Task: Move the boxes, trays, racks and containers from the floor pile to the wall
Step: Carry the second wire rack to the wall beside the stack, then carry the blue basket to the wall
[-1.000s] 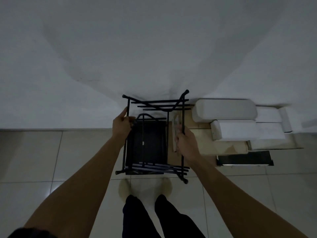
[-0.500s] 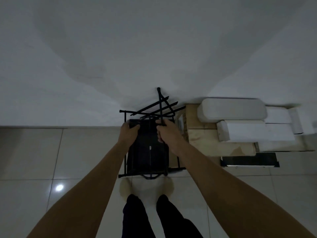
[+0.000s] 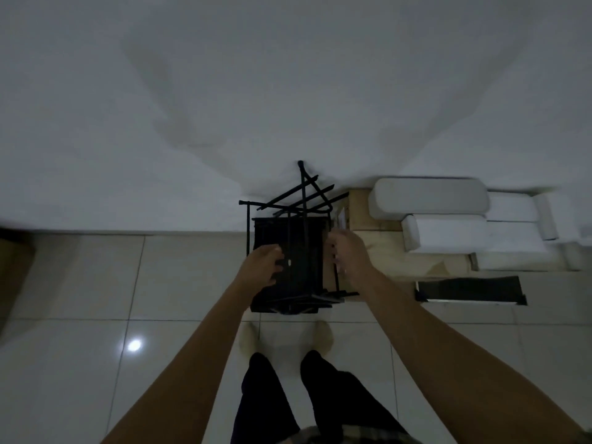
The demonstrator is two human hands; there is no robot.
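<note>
A black wire rack [image 3: 290,203] stands on the tiled floor against the white wall, its top bars tilted toward the wall. A black box [image 3: 301,251] sits inside it. My left hand [image 3: 261,264] is at the rack's left side, fingers loosely curled and apart, with nothing clasped in them. My right hand [image 3: 347,254] hovers by the rack's right post with its fingers spread, slightly blurred.
To the right, along the wall, white boxes [image 3: 429,197] lie stacked on a flat cardboard box [image 3: 381,251]. A flat black tray [image 3: 471,290] lies on the floor in front of them. A dark brown object [image 3: 12,251] shows at the far left edge. My feet stand just behind the rack.
The rack was turned and set against the wall. Both hands have let go of its top bars and drawn back toward me.
</note>
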